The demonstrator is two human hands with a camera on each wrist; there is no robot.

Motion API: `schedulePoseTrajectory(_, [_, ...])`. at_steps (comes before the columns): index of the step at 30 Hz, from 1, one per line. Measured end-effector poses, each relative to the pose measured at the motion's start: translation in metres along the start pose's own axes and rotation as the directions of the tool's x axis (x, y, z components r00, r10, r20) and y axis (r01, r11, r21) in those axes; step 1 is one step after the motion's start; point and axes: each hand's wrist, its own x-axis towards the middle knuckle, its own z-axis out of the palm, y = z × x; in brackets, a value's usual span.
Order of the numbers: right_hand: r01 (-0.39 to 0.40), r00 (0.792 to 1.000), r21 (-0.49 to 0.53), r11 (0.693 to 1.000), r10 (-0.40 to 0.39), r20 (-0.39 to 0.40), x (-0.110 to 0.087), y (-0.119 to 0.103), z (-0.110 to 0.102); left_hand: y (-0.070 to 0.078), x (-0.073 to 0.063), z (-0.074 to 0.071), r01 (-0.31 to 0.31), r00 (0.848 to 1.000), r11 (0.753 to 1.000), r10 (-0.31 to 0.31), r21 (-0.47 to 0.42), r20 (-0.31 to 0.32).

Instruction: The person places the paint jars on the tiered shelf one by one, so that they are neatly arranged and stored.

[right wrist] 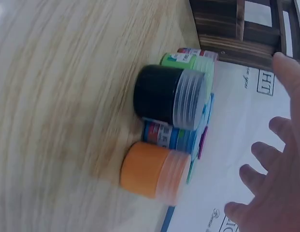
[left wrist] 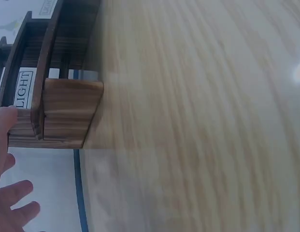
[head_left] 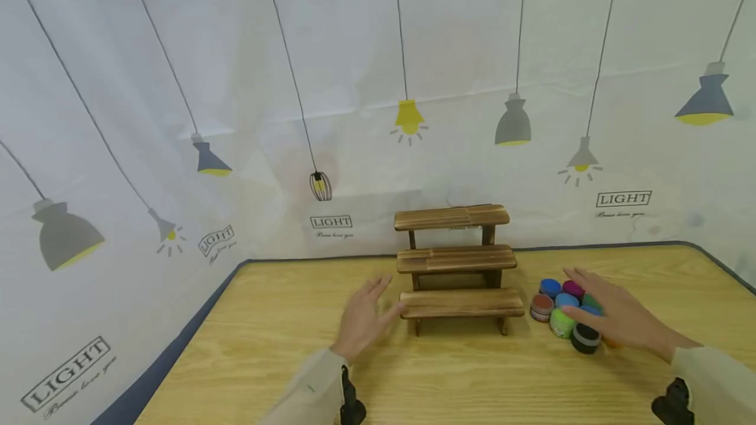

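Note:
A three-tier wooden step rack (head_left: 461, 303) stands at the back of the table. My left hand (head_left: 361, 320) is beside its left end, fingers spread and holding nothing; in the left wrist view the thumb overlaps the rack (left wrist: 67, 111), and I cannot tell if it touches. To the rack's right, several small paint jars are clustered, among them a black jar (right wrist: 159, 94), an orange jar (right wrist: 152, 171), a lime green jar (head_left: 562, 323) and a brown-red jar (head_left: 541, 307). Over this cluster hovers my right hand (head_left: 620, 313), fingers extended, gripping nothing and partly hiding the jars behind it.
The light wood table (head_left: 283, 346) has a dark blue edge along its back and left side. Right behind it hangs a pale wall cloth (head_left: 354, 149) printed with lamps and the word LIGHT. Dark wrist mounts (head_left: 351, 402) sit on both sleeves.

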Motion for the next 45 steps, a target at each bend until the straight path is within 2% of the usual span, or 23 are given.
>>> schedulePoseTrajectory(2, [0.000,1.000,0.032,0.999,0.000,-0.010,-0.003,0.002,-0.001,0.000,0.001,0.003,0.031,0.999,0.997,-0.030,-0.069,0.022])
schedulePoseTrajectory(6, [-0.053,0.998,0.052,0.997,0.054,-0.016,-0.012,0.006,-0.005,0.004,0.001,0.009,0.088,0.995,0.980,-0.078,-0.180,0.063])
schedulePoseTrajectory(13, [-0.089,0.990,0.009,0.996,0.090,-0.113,-0.022,0.011,-0.005,0.009,0.003,0.014,0.107,0.993,0.955,-0.090,-0.277,0.072])
schedulePoseTrajectory(19, [-0.152,0.978,0.015,0.988,0.152,-0.144,-0.027,0.013,-0.008,0.008,0.008,0.018,0.162,0.986,0.919,-0.135,-0.360,0.099])
schedulePoseTrajectory(22, [-0.179,0.972,0.017,0.984,0.180,-0.151,-0.031,0.016,-0.009,0.008,0.010,0.020,0.157,0.987,0.911,-0.129,-0.383,0.098])
schedulePoseTrajectory(34, [-0.231,0.969,0.027,0.973,0.233,-0.077,-0.043,0.028,-0.008,0.006,0.010,0.026,0.151,0.988,0.890,-0.135,-0.430,0.069])
schedulePoseTrajectory(45, [-0.235,0.971,0.057,0.970,0.237,-0.041,-0.044,0.035,-0.002,0.001,0.012,0.025,0.232,0.973,0.825,-0.198,-0.515,0.122])
